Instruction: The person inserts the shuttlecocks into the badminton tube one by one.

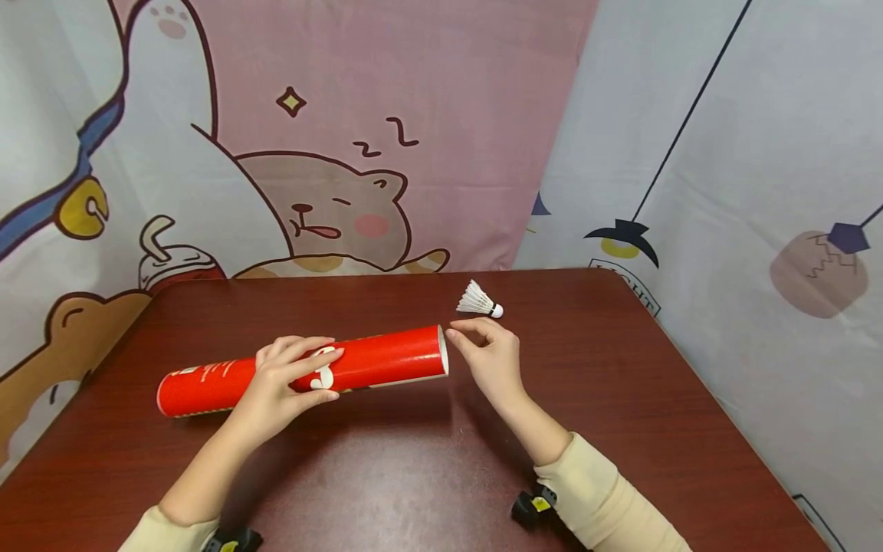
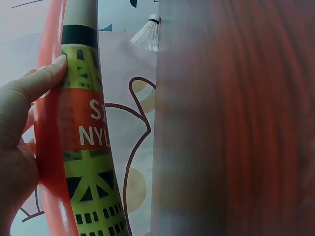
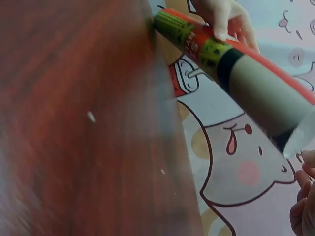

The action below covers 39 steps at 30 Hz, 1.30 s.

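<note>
A long red shuttlecock tube (image 1: 393,356) is held raised at a slant over the table, its right end higher. My left hand (image 1: 283,379) grips it near the middle, thumb on the near side and fingers over the top. The left wrist view shows the tube's yellow-green printed side (image 2: 91,182) and the left thumb along it. Just off the tube's pale right end is my right hand (image 1: 491,356), thumb and forefinger bent close together, nothing visible between them. Behind that hand, a white feathered shuttlecock (image 1: 476,301) lies on its side near the table's back edge.
The dark red-brown wooden table (image 1: 621,429) spreads beneath both hands. A cloth with cartoon animals (image 1: 331,207) hangs behind it and along the sides. Black wrist straps (image 1: 531,506) sit at both cuffs.
</note>
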Motion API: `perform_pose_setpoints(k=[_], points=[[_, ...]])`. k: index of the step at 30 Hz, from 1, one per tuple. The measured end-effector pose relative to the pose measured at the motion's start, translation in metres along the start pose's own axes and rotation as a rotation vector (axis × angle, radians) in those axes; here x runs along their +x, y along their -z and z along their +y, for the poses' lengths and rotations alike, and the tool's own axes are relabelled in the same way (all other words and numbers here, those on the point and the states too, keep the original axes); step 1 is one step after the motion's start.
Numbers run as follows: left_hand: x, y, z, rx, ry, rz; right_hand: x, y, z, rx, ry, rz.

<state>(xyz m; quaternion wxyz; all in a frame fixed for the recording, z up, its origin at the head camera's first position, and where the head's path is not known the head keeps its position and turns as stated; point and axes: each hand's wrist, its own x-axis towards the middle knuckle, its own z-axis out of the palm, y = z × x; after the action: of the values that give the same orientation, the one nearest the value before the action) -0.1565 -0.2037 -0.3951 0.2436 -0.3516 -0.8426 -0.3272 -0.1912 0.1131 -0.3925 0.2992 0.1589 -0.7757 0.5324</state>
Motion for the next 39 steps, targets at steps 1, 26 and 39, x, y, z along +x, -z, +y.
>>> perform_pose_setpoints(k=[1, 26, 39], points=[[0.0, 0.0, 0.0, -0.001, 0.002, 0.0, 0.002, 0.001, 0.002, -0.01, -0.005, 0.01], [0.0, 0.002, 0.001, -0.011, 0.003, 0.011, 0.05, -0.007, 0.083, -0.293, -0.2, 0.075], [0.002, 0.002, 0.002, -0.009, -0.002, 0.016, 0.058, -0.025, 0.104, -0.377, -0.309, 0.093]])
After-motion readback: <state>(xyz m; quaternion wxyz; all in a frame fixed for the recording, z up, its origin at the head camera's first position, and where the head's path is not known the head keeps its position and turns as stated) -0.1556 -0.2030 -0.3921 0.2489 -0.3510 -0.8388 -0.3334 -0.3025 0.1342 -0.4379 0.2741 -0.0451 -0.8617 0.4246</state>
